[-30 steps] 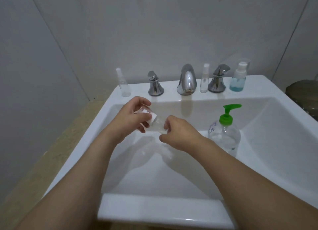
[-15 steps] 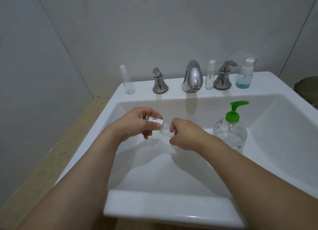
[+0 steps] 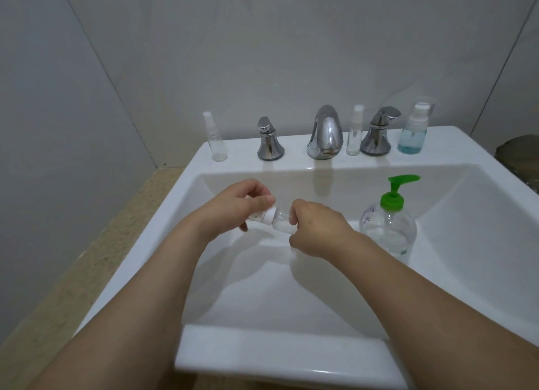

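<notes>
Wall first: big smooth grey tiles with thin joints fill the whole top half of the frame. Below it, the sink, white, glossy, square-cornered. Its thick front rim sits at bottom centre and its flat back ledge runs across mid-frame. The basin is wide, with bare white floor open at lower centre and along the right slope. A speckled beige counter runs down the lower left beside the rim.

Both forearms come up from the bottom corners and meet over the basin at centre. The left hand has its fingers curled and pinches the capped end. The right hand is curled round the other end.

Right of centre, inside the basin, a rounded clear pump bottle with a green head stands just beside the right wrist.

On the ledge stands a curved chrome tap with a flared chrome handle on each side. At the far right of the ledge there's a blue bottle, clear with a pale cap. Two slim clear sprayers stand upright, one at the ledge's left end, one between the tap and the right handle.

Smallest of all is the vial, clear with a white cap. It's held sideways in the air between the two hands, above the basin at centre frame.
</notes>
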### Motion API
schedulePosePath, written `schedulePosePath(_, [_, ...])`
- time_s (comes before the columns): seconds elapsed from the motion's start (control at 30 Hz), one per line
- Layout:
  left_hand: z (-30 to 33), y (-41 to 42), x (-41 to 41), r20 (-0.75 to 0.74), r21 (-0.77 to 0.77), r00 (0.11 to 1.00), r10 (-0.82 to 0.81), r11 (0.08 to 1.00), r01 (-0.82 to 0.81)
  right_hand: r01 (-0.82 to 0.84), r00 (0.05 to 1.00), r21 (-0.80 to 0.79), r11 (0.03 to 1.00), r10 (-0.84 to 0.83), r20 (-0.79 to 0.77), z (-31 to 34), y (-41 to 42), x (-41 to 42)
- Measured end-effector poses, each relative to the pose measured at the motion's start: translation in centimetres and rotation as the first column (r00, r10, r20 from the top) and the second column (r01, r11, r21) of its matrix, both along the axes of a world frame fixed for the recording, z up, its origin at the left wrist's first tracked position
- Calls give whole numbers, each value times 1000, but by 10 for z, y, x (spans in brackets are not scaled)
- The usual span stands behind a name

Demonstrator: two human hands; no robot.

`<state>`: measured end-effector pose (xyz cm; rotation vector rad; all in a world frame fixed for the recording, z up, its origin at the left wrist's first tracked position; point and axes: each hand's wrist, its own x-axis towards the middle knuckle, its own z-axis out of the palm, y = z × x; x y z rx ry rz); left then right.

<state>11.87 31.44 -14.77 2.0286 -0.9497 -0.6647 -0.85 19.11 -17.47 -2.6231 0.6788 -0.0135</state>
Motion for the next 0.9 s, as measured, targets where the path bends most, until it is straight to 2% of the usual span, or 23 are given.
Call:
schedulePosePath(0.1, [1, -1, -2, -34, -40, 994, -108, 993, 107, 15, 1000, 13, 1000, -15, -21, 0, -1, 0])
schedulePosePath(0.17, [1, 1, -3, -87, 30, 984, -154, 987, 157, 20, 999, 1, 1000, -20, -50, 1, -1, 0])
schedulePosePath(0.23, [0, 2, -2, -78, 84, 982, -170, 981, 176, 21, 997, 0, 1000, -21, -79, 2, -1, -1])
schedulePosePath(0.37, [2, 1, -2, -97, 55, 990, -103, 993, 109, 21, 998, 13, 1000, -20, -53, 0, -1, 0])
schedulePosePath(0.5, [2, 2, -3, -85, 128, 990, -116, 984, 126, 21, 999, 19, 1000, -20, -46, 0, -1, 0])
schedulePosePath(0.63, [9, 4, -3, -153, 170, 983, -105, 977, 131, 15, 1000, 27, 1000, -14, -21, 0, -1, -1])
schedulePosePath(0.8, [11, 5, 1, -211, 267, 977, 36, 963, 22, 1, 997, -31, 1000, 2, 77, 0, 1, -1])
schedulePosePath(0.9, [7, 7, 3, -268, 290, 963, 29, 956, 52, -12, 997, -54, 998, 16, 81, 0, 0, -1])
